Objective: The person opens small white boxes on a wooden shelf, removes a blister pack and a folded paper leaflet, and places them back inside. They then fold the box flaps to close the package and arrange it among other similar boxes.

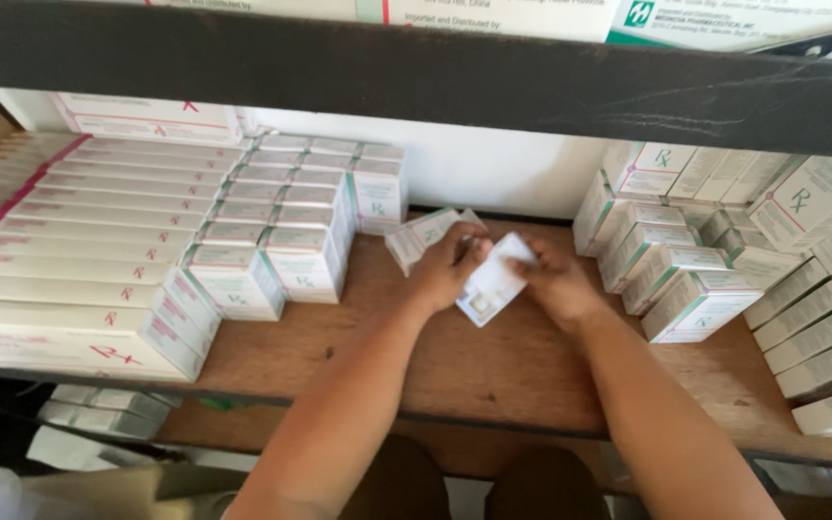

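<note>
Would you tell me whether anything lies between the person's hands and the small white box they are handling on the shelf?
No. Both the left hand and the right hand already grip the small white box directly, above a bare patch of the wooden shelf; nothing visible stands between them.

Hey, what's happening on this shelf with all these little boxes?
A person is holding a small white carton between both hands over a wooden shelf. The left hand grips its upper end and the right hand its other side. Another small carton lies just behind the left hand. Long flat boxes and green-trimmed cartons are stacked to the left, with more cartons to the right.
</note>
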